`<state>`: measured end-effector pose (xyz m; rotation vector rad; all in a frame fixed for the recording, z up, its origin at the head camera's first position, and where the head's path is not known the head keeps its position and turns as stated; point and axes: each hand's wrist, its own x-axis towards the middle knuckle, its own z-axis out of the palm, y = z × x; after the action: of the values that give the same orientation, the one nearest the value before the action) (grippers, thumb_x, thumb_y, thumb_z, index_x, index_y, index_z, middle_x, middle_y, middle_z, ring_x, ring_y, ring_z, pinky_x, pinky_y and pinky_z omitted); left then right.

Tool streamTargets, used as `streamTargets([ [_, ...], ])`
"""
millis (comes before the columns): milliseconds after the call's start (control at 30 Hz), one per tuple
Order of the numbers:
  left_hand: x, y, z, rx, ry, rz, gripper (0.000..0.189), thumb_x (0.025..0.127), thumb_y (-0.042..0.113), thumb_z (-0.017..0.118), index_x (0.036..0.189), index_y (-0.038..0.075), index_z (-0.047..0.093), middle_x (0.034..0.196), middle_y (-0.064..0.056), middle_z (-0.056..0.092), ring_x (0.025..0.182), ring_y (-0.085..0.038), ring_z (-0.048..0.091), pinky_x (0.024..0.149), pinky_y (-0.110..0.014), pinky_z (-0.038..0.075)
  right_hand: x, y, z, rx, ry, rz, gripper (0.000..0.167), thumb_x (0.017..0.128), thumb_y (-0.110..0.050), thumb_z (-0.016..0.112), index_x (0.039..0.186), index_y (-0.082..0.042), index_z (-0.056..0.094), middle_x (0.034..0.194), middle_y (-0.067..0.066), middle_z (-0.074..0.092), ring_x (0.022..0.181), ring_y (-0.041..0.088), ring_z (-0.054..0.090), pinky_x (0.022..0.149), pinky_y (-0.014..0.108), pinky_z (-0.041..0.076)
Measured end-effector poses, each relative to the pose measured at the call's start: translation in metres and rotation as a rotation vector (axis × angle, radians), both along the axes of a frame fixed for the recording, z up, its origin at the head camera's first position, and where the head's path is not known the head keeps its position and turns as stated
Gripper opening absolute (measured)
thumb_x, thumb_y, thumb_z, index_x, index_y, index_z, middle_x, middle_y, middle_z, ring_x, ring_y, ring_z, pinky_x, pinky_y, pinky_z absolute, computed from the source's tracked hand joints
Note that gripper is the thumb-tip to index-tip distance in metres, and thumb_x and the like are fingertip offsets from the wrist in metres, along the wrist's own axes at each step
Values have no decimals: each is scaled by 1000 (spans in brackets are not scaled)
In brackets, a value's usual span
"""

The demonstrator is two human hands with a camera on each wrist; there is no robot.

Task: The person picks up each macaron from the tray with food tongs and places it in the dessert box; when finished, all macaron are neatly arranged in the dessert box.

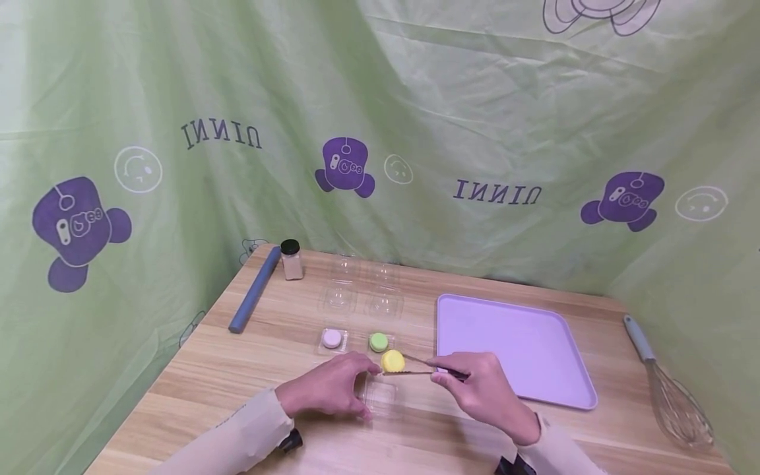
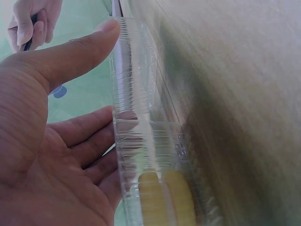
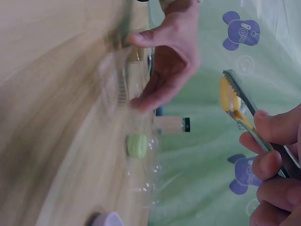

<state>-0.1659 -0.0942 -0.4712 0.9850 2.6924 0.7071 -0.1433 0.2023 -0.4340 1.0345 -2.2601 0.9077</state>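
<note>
A pair of tongs (image 1: 420, 373) is in my right hand (image 1: 483, 389), with thumb and fingers pinching the handles. A yellow macaron (image 1: 392, 361) sits between the serrated tips, raised above the table in the right wrist view. My left hand (image 1: 332, 389) holds a clear plastic container (image 1: 381, 394) by its edges, thumb at the near side and fingers at the far side. A pink macaron (image 1: 332, 339) and a green macaron (image 1: 378, 342) lie in clear containers behind. In the left wrist view another yellowish macaron (image 2: 167, 200) shows through clear plastic; my left hand hides it from the head view.
Clear domed lids (image 1: 382, 303) stand farther back. At the back left are a blue rolling pin (image 1: 255, 290) and a jar with a black lid (image 1: 291, 260). To the right lies a purple tray (image 1: 505, 330), then a whisk (image 1: 665, 382). Green curtains (image 1: 415, 99) enclose the table.
</note>
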Motion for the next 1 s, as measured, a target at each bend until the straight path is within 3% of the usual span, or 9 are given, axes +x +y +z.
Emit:
streamTargets([
  [200,0,0,0,12,-10,8,74,65,39,93,129,11,66,130,0,68,126,-20,60,112,-40,50,3,-8,-9,85,49,19,21,73,-13,87,93,-15,81,79,-6,78,65,-11,59,59,8,51],
  [400,-1,0,0,-15,7,-4,74,67,43,92,130,13,66,130,1,69,128,-21,59,113,-40,49,3,-12,-17,141,117,14,20,70,-15,88,89,-17,81,73,-9,76,62,-9,58,55,8,47],
  [700,0,0,1,-11,-3,-19,73,68,42,91,130,12,65,130,1,68,127,-20,59,113,-37,49,1,-13,-29,252,83,-41,19,70,-19,89,86,-19,81,77,-11,78,66,-3,68,57,15,53],
  [1000,1,1,1,-30,17,-10,74,68,43,91,131,12,65,131,1,68,128,-19,59,113,-37,49,-3,-20,-33,381,-10,-48,14,75,-23,85,88,-23,82,75,-16,76,58,-9,53,51,8,39],
])
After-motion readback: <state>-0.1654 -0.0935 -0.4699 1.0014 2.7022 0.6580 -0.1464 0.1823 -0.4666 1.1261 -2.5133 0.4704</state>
